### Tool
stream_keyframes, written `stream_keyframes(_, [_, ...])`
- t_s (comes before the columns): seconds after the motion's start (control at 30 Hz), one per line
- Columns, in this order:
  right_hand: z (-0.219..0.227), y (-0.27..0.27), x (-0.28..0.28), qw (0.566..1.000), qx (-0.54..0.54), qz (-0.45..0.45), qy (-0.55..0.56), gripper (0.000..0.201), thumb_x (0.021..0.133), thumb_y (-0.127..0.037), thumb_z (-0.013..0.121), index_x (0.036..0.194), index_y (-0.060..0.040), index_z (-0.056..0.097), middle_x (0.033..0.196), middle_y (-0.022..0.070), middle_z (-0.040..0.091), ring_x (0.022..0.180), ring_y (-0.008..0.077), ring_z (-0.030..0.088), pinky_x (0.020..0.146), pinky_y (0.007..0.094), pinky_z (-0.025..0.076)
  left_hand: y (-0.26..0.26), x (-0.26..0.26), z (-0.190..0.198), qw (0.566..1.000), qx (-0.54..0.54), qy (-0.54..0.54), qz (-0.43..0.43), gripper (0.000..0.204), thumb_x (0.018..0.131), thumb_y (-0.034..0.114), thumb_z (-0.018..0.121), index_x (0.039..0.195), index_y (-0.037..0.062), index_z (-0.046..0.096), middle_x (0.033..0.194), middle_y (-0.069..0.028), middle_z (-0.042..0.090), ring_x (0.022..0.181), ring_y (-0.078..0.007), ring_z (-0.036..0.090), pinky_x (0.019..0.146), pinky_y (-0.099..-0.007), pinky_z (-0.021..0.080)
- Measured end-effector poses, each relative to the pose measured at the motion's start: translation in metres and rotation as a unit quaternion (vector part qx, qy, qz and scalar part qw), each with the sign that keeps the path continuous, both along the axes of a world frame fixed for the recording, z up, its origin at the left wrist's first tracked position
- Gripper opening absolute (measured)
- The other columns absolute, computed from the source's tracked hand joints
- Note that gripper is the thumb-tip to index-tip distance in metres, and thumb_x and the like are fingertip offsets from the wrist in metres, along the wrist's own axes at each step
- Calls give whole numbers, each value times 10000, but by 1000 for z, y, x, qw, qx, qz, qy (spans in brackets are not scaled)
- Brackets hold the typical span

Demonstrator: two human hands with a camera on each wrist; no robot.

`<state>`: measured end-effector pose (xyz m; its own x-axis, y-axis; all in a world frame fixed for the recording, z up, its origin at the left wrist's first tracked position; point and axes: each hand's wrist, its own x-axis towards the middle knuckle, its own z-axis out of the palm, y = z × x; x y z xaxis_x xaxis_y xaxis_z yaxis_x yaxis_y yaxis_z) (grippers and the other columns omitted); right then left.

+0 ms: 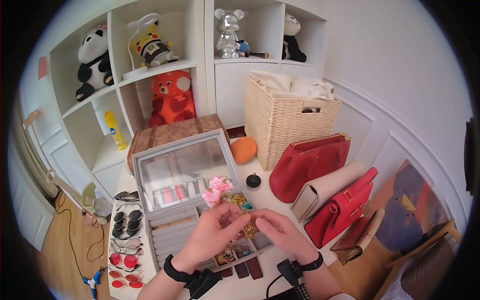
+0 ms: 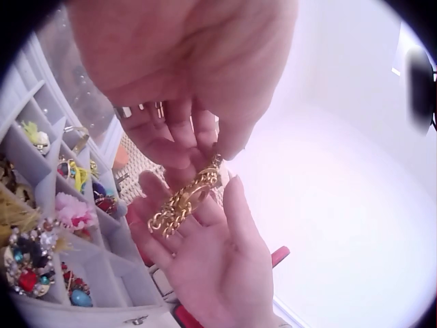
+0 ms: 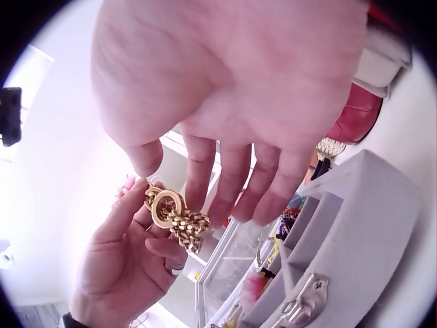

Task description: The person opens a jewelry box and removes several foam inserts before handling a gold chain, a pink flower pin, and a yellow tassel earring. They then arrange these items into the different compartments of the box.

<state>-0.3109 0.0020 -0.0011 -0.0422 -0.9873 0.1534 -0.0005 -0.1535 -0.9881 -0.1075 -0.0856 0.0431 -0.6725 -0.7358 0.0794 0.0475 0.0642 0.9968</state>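
Note:
A gold chain [image 2: 183, 201] with a ring-shaped link hangs between the two hands above the jewelry box. My left hand [image 1: 215, 231] pinches its upper end between thumb and fingers, as the left wrist view shows. Palm up in that view, my right hand [image 2: 222, 273] has its fingers loosely extended behind and under the chain. In the right wrist view the chain [image 3: 179, 220] lies by the right fingertips. Compartments of the grey box [image 1: 172, 240] hold colorful jewelry; its glass lid stands raised. Pink flowers [image 1: 218, 190] show just beyond the left hand.
Sunglasses [image 1: 133, 223] line the table's left side. Red bags [image 1: 312, 167] and a beige bag [image 1: 325, 189] stand at the right. A wicker basket [image 1: 292, 120], an orange round object [image 1: 243, 150] and a brown case [image 1: 175, 131] are behind the box.

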Motion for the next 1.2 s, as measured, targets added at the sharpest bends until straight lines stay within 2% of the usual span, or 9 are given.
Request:
stream_keyframes(0.07, [-3, 0, 3, 994, 11, 81, -72, 315, 1110, -144, 626, 1381, 16, 613, 1268, 69, 690, 1249, 143, 620, 1093, 317, 494, -3, 3, 6, 997, -64, -22, 20, 193, 1047, 164, 742, 1094, -12, 678, 951, 2, 698, 862, -63, 653, 755, -241, 543])
stream_keyframes(0.23, [0, -9, 27, 995, 25, 51, -80, 286, 1088, -103, 657, 1342, 18, 611, 1189, 69, 726, 1017, 120, 719, 856, 275, 601, -10, 13, 5, 997, 11, 29, 66, 202, 1050, 177, 730, 1097, -17, 701, 903, -11, 731, 742, -67, 642, 682, -235, 533])
stream_keyframes(0.33, [6, -21, 34, 996, 60, 72, -13, 237, 1092, -123, 653, 1281, 17, 631, 1111, 49, 734, 950, 99, 703, 800, 263, 588, -23, 33, 8, 996, 31, -39, 73, 183, 1050, 170, 730, 1093, -6, 706, 947, -33, 737, 813, -84, 674, 715, -240, 547])
stream_keyframes(0.47, [48, -49, 45, 992, 86, 76, 47, 218, 1081, -134, 663, 1216, 37, 665, 1037, 47, 742, 911, 91, 699, 767, 244, 567, -45, 38, 13, 996, 20, 30, 85, 243, 1030, 188, 752, 1128, -31, 709, 918, -36, 742, 771, -81, 673, 693, -234, 556])
stream_keyframes(0.53, [70, -70, 41, 980, 54, 77, 175, 217, 1060, -129, 677, 1165, 59, 701, 980, 46, 749, 879, 90, 696, 755, 244, 557, -51, 38, 31, 996, 18, 6, 92, 256, 1031, 179, 746, 1139, -50, 711, 935, -47, 748, 808, -92, 690, 715, -235, 564])
stream_keyframes(0.73, [109, -86, 42, 974, 59, 66, 207, 253, 1043, -128, 696, 1174, 87, 723, 955, 70, 763, 880, 97, 698, 786, 267, 566, -63, 40, 53, 992, -65, 10, 110, 215, 1051, 179, 722, 1133, -19, 741, 1001, -43, 750, 881, -93, 696, 829, -249, 576])
stream_keyframes(0.9, [103, -86, 32, 894, -16, 48, 446, 219, 952, -194, 744, 1102, -38, 774, 964, 182, 758, 859, 320, 754, 779, 391, 588, -70, 45, 52, 995, -4, 65, 79, 189, 1055, 167, 706, 1041, -19, 733, 957, -29, 747, 899, -91, 692, 860, -252, 576])
stream_keyframes(1.03, [113, -84, 23, 844, 44, 81, 528, 215, 957, -225, 712, 1038, -32, 763, 888, 173, 759, 830, 370, 748, 762, 422, 588, -75, 51, 47, 996, -5, 31, 84, 180, 1053, 158, 711, 1031, -20, 722, 949, -35, 753, 905, -98, 701, 863, -256, 581])
stream_keyframes(1.2, [117, -60, 0, 841, 26, 52, 537, 180, 966, -158, 733, 1049, 1, 744, 837, 125, 760, 759, 225, 759, 701, 336, 575, -70, 57, 49, 998, -4, 12, 64, 159, 1050, 145, 720, 1028, -12, 718, 956, -56, 766, 906, -112, 720, 847, -264, 590])
